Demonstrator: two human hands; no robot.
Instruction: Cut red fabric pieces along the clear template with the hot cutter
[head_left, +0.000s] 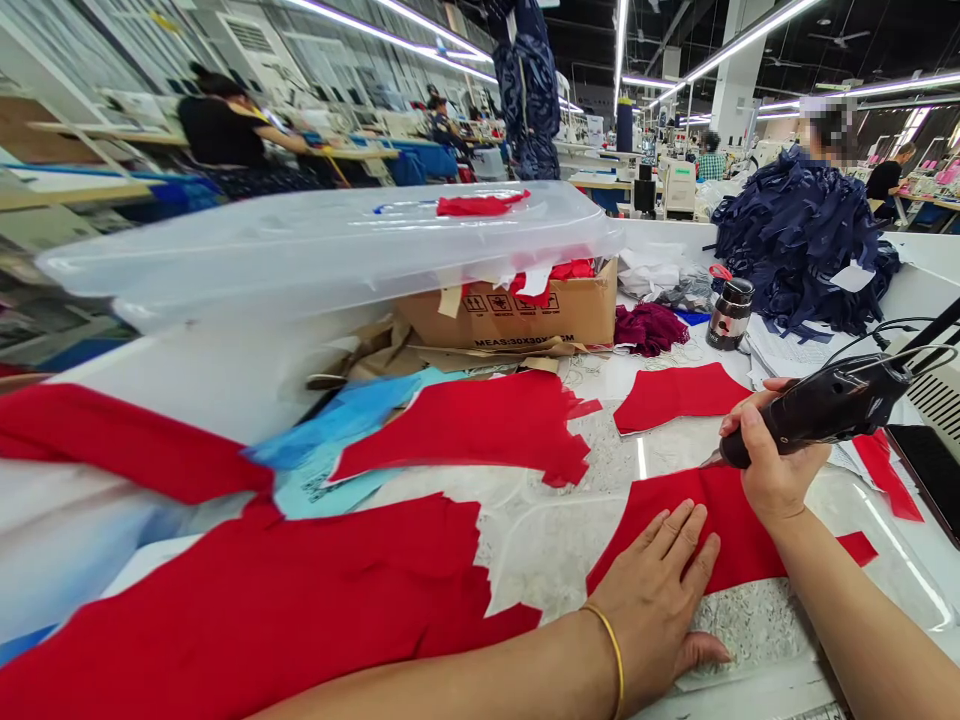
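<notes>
In the head view my left hand (660, 595) lies flat, fingers stretched out, on a piece of red fabric (720, 530). A gold bracelet circles that wrist. My right hand (780, 465) is closed around a black corded hand tool (832, 400), held tilted. Its narrow metal tip points down at the fabric's far edge; I cannot tell whether it touches. Under the fabric is a clear plastic sheet (540, 545) over a speckled surface. Another cut red panel (682, 395) lies just beyond the tip, and one with a jagged edge (480, 425) lies to its left.
A large red cloth (262, 590) covers the front left, near blue tissue-like sheets (337, 420). Behind stand a cardboard box (525, 310), a translucent plastic lid (315, 245), a dark jar (730, 315) and a navy strip pile (802, 240). Several people sit at workstations farther back.
</notes>
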